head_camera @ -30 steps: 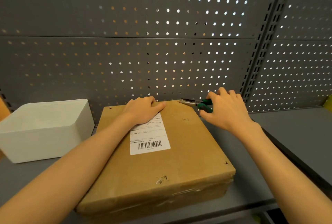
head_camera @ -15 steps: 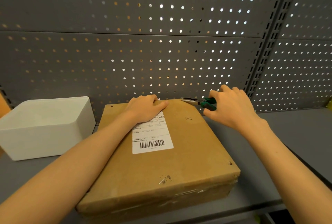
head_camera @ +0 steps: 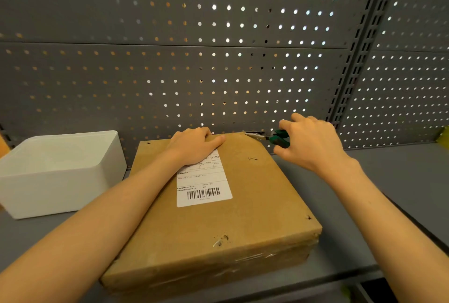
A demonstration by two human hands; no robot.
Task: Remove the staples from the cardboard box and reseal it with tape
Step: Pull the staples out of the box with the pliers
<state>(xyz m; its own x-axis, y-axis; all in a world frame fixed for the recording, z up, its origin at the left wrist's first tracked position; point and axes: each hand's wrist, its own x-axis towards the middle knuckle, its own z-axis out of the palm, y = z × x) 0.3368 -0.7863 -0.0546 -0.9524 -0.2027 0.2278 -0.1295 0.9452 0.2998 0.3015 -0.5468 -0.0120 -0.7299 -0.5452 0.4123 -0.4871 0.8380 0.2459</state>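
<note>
The right hand (head_camera: 313, 143) is curled round the green handles of a pair of needle-nose pliers (head_camera: 269, 136), gripping them at the far right corner of the cardboard box (head_camera: 218, 220). The metal tips of the pliers point away from this hand toward the left and meet the box's far top edge just at that corner; whether they pinch a staple there cannot be told. The left hand (head_camera: 194, 148) lies palm down with fingers extended, pressing flat on the box top near the far edge, beside the pliers' tips but not touching them. Its heel covers the upper part of a white shipping label (head_camera: 202, 185), which extends from under the hand toward the person and carries a barcode at its near end. The box lies flat on a grey shelf (head_camera: 401, 181), beneath both forearms. Small puncture marks show on the lid: one just near the right hand, one at the far left corner, one at the right edge, and a torn cluster with a bent staple (head_camera: 220, 242) near the front edge. Clear tape crosses the front face. Well to the left of the left hand stands a white bin (head_camera: 58, 174), apart from the box. Beyond both hands rises a grey pegboard panel (head_camera: 170, 72).
</note>
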